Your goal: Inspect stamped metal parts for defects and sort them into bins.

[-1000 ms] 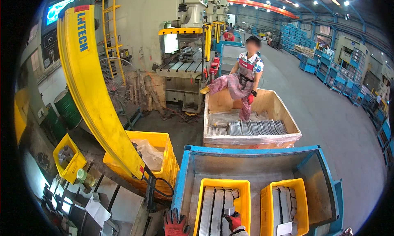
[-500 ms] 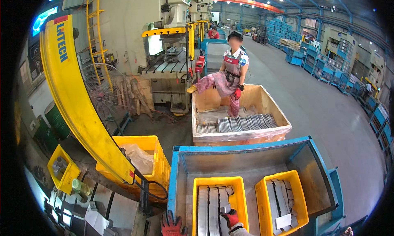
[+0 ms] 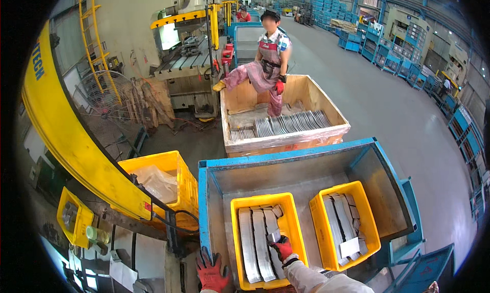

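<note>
My right hand (image 3: 283, 248), in a red and black glove, is closed on a small grey metal part (image 3: 274, 236) over the near yellow crate (image 3: 235, 226). Long rows of thin stacked metal parts (image 3: 248, 239) fill that crate. My left hand (image 3: 212, 273), gloved alike, lies with fingers spread at the near left corner of the blue metal bin (image 3: 203, 211), empty. A second yellow crate (image 3: 375, 226) stands to the right in the same bin, with similar rows and a white paper sheet (image 3: 349, 247) on top.
Beyond the bin, a person (image 3: 270, 53) stands in a wooden crate (image 3: 334, 132) of curved metal parts. A yellow curved arm (image 3: 66, 140) crosses the left side. Behind it are a fan (image 3: 104, 109) and a press (image 3: 186, 63). A stacked yellow crate (image 3: 189, 191) adjoins the bin.
The view has tilted down and shifted, so more of my right forearm shows. My right hand still holds the metal part over the crate; my left hand stays at the bin's corner.
</note>
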Demonstrator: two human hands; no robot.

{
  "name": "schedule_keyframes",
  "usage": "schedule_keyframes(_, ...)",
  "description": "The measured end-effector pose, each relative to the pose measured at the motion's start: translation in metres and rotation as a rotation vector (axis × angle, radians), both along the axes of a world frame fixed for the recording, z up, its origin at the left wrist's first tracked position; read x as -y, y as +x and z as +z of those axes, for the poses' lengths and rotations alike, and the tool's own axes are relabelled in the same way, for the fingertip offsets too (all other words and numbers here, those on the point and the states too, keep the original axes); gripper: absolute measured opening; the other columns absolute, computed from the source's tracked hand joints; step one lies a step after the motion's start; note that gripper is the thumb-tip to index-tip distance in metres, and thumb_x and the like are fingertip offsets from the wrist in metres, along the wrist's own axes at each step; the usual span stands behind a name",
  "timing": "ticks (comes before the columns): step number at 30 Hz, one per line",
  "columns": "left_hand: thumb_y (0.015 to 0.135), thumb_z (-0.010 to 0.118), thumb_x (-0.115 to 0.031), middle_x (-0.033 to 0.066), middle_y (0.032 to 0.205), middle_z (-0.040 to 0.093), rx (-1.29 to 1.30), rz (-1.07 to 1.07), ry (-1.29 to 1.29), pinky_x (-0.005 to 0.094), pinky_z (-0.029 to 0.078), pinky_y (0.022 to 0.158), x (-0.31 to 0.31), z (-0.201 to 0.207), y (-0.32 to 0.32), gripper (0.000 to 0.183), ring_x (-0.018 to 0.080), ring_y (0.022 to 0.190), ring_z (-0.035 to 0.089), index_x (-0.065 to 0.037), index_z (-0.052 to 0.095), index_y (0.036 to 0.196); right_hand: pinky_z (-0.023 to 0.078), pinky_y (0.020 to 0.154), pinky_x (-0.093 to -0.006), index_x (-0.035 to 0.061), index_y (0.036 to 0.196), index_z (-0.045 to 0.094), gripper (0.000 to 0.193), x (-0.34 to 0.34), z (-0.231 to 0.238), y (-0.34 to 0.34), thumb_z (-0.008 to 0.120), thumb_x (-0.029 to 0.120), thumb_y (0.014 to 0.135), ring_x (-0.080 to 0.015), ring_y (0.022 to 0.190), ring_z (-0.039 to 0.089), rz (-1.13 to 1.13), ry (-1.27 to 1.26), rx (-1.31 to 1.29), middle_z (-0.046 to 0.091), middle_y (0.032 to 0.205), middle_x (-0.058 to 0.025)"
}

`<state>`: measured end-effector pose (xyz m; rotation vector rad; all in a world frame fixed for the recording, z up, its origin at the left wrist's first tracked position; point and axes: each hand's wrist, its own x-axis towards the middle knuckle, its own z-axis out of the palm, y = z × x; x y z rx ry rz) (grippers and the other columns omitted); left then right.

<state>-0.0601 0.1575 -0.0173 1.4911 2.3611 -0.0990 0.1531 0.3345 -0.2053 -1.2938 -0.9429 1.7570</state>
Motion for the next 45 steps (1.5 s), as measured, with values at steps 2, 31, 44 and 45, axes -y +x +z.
schedule_keyframes(2,0.076,0.050,-0.049,0.0247,0.142,0.013,-0.022,-0.009,0.112,0.0553,0.012,0.104,-0.004,-0.006,-0.001,0.062,0.0433,0.130,0.011,-0.017,0.043,0.129,0.045,0.077,-0.0283,0.0008,0.102,0.051,0.046,-0.006,-0.019,0.002,0.076,0.007,0.063,-0.0168,0.083,0.057,-0.037,-0.027,0.069,0.060,0.091,-0.0066)
schedule_keyframes(31,0.082,0.046,-0.046,0.0247,0.141,0.019,-0.227,-0.096,0.017,0.0493,0.013,0.106,0.005,-0.005,-0.001,0.056,0.0402,0.131,0.015,-0.016,0.043,0.129,0.046,0.072,-0.0277,0.0001,0.101,0.054,0.044,0.002,-0.015,0.004,0.076,0.014,0.066,-0.0150,0.080,0.057,0.080,-0.061,0.248,0.062,0.090,-0.0070)
schedule_keyframes(44,0.082,0.045,-0.045,0.0251,0.139,0.024,-0.183,-0.091,0.146,0.0501,0.011,0.107,0.001,-0.006,-0.001,0.056,0.0403,0.130,0.017,-0.016,0.041,0.130,0.047,0.065,-0.0269,-0.0002,0.095,0.057,0.038,-0.004,-0.006,0.001,0.077,0.007,0.063,-0.0134,0.072,0.057,0.005,-0.167,-0.054,0.062,0.082,-0.0036)
schedule_keyframes(45,0.083,0.045,-0.045,0.0254,0.138,0.025,-0.187,-0.094,0.146,0.0505,0.013,0.106,0.002,-0.009,-0.001,0.057,0.0405,0.130,0.018,-0.016,0.040,0.131,0.046,0.064,-0.0264,0.0006,0.093,0.058,0.036,-0.003,-0.009,0.002,0.077,0.009,0.064,-0.0130,0.070,0.056,0.018,-0.106,-0.017,0.062,0.081,-0.0032)
